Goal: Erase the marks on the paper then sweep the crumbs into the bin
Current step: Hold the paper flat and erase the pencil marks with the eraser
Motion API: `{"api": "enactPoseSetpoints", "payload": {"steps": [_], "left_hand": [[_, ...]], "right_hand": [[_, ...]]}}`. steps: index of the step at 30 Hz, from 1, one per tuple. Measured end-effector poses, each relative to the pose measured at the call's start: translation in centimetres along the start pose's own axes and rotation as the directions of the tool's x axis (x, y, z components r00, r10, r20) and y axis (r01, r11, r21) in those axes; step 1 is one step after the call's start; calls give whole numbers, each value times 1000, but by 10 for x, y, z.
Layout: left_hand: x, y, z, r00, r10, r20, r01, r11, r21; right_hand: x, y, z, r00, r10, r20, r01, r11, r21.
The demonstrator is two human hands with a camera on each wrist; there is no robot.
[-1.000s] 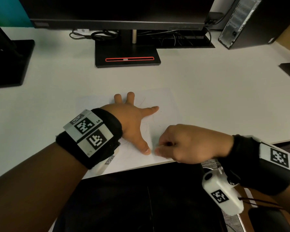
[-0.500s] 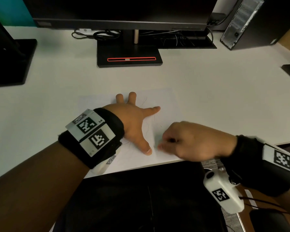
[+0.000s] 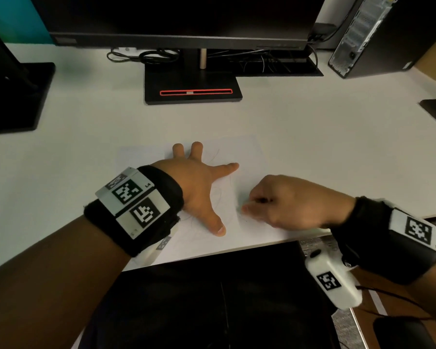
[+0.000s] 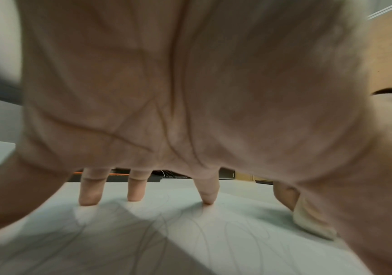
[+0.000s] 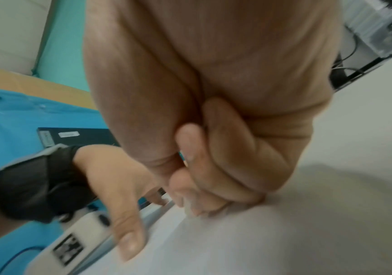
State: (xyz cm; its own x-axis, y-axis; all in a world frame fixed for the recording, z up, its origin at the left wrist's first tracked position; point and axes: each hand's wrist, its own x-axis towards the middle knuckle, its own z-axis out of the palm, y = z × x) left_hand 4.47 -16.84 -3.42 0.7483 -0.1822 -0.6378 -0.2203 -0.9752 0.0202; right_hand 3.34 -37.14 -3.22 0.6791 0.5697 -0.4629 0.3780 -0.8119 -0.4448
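A white sheet of paper (image 3: 247, 152) with faint curved pencil marks lies near the front edge of the white desk (image 3: 312, 127). My left hand (image 3: 202, 185) lies flat on the sheet with its fingers spread, pressing it down. In the left wrist view the fingertips (image 4: 89, 199) touch the paper (image 4: 213, 238). Just to the right of my left thumb, my right hand (image 3: 285, 202) pinches a small cream eraser (image 4: 312, 221) and holds its tip on the paper. The eraser barely shows in the head view. I see no crumbs and no bin.
A monitor on a black stand (image 3: 193, 95) is at the back centre, with cables (image 3: 156, 55) behind it. Another black base (image 3: 15, 96) sits at the left and a computer tower (image 3: 378, 34) at the back right. A black surface (image 3: 212, 298) lies below the desk's front edge.
My right hand has slid the eraser a little away from me across the paper. The left hand has stayed flat in place.
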Motion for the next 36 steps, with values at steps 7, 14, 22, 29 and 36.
{"api": "enactPoseSetpoints", "payload": {"steps": [7, 14, 22, 29, 36], "left_hand": [[-2, 0, 3, 1000, -7, -20, 7, 1000, -17], [-3, -1, 3, 1000, -19, 3, 19, 1000, -19], [0, -3, 5, 1000, -7, 3, 7, 1000, -27], [-1, -2, 4, 1000, -7, 4, 7, 1000, -28], [-2, -2, 5, 1000, -8, -1, 8, 999, -32]], "right_hand": [[15, 12, -16, 991, 96, -93, -92, 994, 50], [24, 9, -14, 996, 87, -38, -82, 991, 108], [30, 7, -13, 996, 90, -19, -86, 987, 134], [30, 1, -13, 997, 77, -13, -75, 991, 109], [35, 0, -14, 995, 101, 3, -100, 984, 145]]}}
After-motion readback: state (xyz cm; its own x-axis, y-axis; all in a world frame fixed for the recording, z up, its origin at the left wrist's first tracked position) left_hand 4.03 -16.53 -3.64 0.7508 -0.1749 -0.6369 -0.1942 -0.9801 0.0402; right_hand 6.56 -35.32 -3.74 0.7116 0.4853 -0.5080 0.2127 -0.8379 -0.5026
